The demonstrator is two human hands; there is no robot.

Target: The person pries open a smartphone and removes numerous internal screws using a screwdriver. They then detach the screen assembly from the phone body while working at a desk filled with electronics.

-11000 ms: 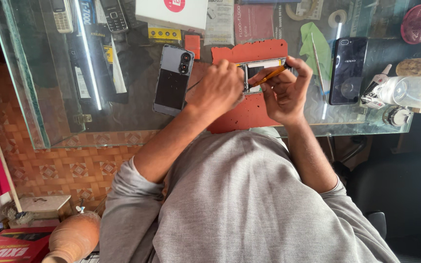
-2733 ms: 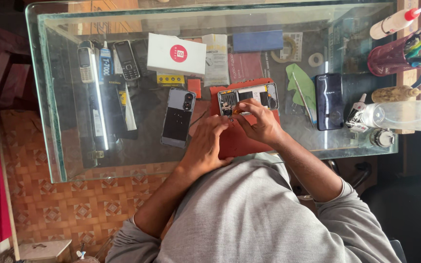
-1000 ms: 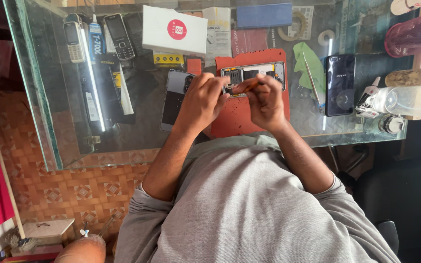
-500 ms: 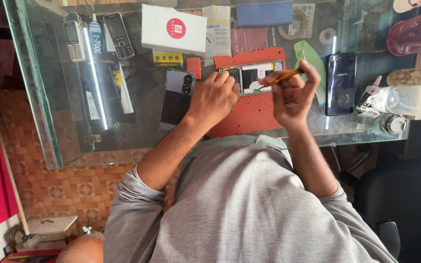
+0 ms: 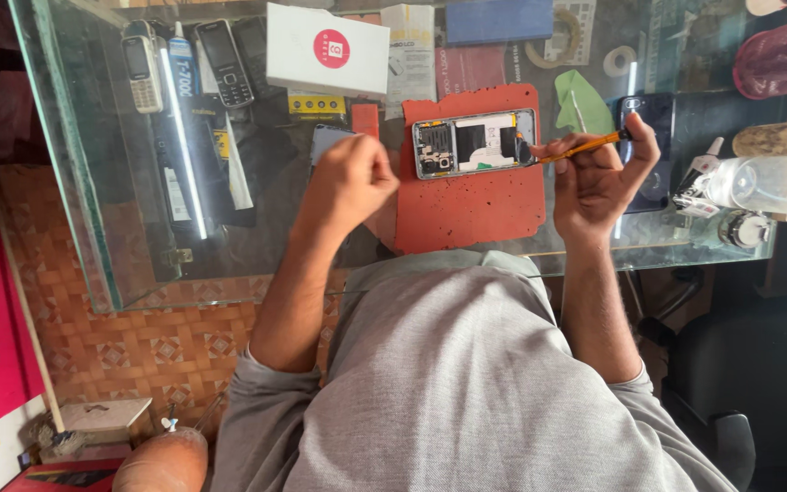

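While the right hand [image 5: 598, 178] pinches an orange-handled screwdriver [image 5: 585, 146] with its tip at the end of the opened phone [image 5: 474, 143], that phone lies back-off on the red mat [image 5: 471, 205] on the glass worktop [image 5: 120, 237]; the left hand [image 5: 348, 178] hovers beside the mat, its grip curled closed, and I cannot tell whether it holds anything; unsteadied, the phone could slide, letting the tip skid across exposed boards.

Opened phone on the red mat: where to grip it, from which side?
Grip the opened phone across its two long edges, coming from above. It lies flat on the red mat, insides exposed, so hold the frame only. The right hand with the orange-handled tool crowds its right end.
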